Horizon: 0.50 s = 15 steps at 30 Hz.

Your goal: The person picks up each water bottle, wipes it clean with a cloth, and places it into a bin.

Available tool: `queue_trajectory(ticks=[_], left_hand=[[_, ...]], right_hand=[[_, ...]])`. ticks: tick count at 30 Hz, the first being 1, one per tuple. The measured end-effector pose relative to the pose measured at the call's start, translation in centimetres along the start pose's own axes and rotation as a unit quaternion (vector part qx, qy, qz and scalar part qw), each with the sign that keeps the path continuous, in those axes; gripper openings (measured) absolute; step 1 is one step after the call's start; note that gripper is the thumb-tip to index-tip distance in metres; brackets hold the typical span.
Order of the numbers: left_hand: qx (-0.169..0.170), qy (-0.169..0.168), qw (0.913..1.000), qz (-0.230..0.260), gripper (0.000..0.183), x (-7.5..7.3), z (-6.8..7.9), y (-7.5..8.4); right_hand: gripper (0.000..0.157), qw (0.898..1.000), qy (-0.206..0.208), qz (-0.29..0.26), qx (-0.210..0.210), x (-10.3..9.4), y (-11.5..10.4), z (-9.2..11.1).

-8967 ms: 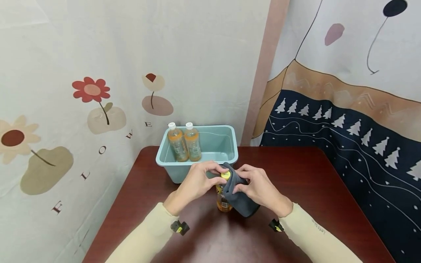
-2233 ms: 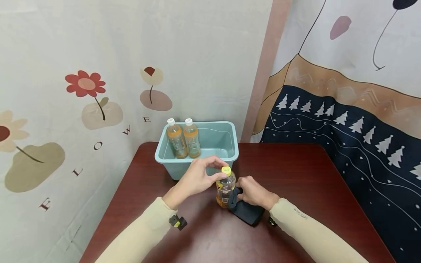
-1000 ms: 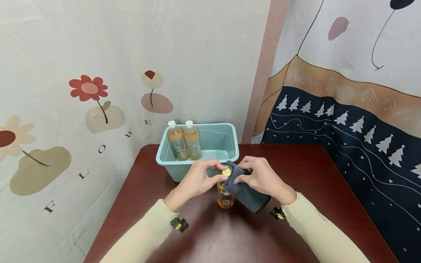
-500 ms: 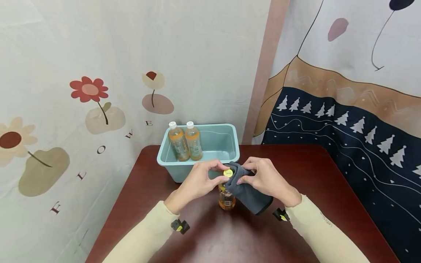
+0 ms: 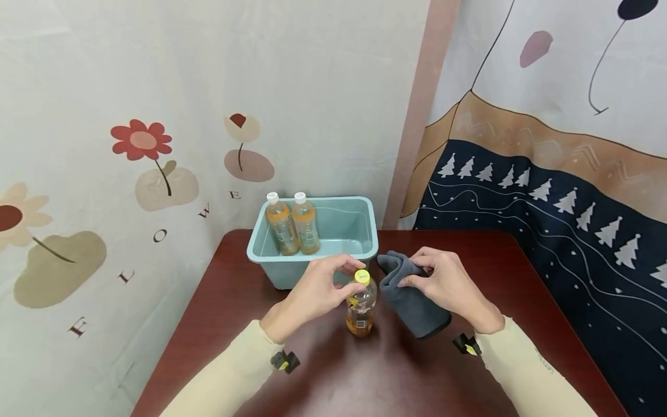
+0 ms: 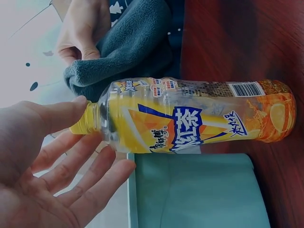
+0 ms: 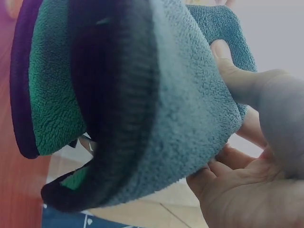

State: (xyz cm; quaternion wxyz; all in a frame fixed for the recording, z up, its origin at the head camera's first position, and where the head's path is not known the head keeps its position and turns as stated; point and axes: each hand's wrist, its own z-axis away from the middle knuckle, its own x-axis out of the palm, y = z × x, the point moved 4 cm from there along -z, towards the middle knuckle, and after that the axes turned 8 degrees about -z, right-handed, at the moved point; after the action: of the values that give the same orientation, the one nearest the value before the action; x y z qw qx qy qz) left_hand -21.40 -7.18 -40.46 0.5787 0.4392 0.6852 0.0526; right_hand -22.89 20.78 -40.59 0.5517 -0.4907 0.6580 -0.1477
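Note:
A clear plastic drink bottle [image 5: 361, 315] with a yellow cap [image 5: 362, 277] stands upright on the table, some amber colour showing at its base. My left hand [image 5: 312, 289] pinches the cap between thumb and index finger, its other fingers spread loosely beside the neck in the left wrist view. The label [image 6: 175, 126] there is yellow with blue lettering. To the right of the bottle, my right hand [image 5: 445, 284] grips a folded dark grey cloth [image 5: 414, 304], thumb on top and fingers beneath. The cloth's lower end hangs over the table, apart from the bottle.
Behind the bottle sits a light blue-green plastic bin [image 5: 339, 258]. Two white-capped bottles, one [image 5: 281, 229] beside the other [image 5: 305, 229], stand in its left side. The dark red table [image 5: 443, 382] meets patterned curtains [image 5: 333, 104] at the back.
The cloth was against the bottle's side 2.2 s ago, then up around its neck by the cap. Now my right hand has drawn it away to the right, uncovering the bottle. My left hand stays at the cap.

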Motion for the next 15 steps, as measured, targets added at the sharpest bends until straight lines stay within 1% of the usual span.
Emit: queue_trajectory(ticks=[4,10,12,15], left_hand=[[0.005,0.009,0.9999,0.002,0.032,-0.2,0.1,0.1],[-0.003,0.022,0.9996,0.015,0.031,-0.9,0.3,0.2],[-0.001,0.035,0.9991,0.025,0.031,-1.6,0.2,0.5],[0.017,0.071,0.9969,0.031,0.030,-3.0,0.0,1.1]], right_hand=[[0.023,1.000,0.007,0.008,0.005,-0.7,0.4,0.3],[0.024,1.000,0.018,0.025,0.007,-1.5,1.0,0.4],[0.023,0.999,0.020,0.029,0.011,-1.6,1.3,0.5],[0.023,0.999,0.021,0.034,0.017,-1.9,1.6,0.5]])
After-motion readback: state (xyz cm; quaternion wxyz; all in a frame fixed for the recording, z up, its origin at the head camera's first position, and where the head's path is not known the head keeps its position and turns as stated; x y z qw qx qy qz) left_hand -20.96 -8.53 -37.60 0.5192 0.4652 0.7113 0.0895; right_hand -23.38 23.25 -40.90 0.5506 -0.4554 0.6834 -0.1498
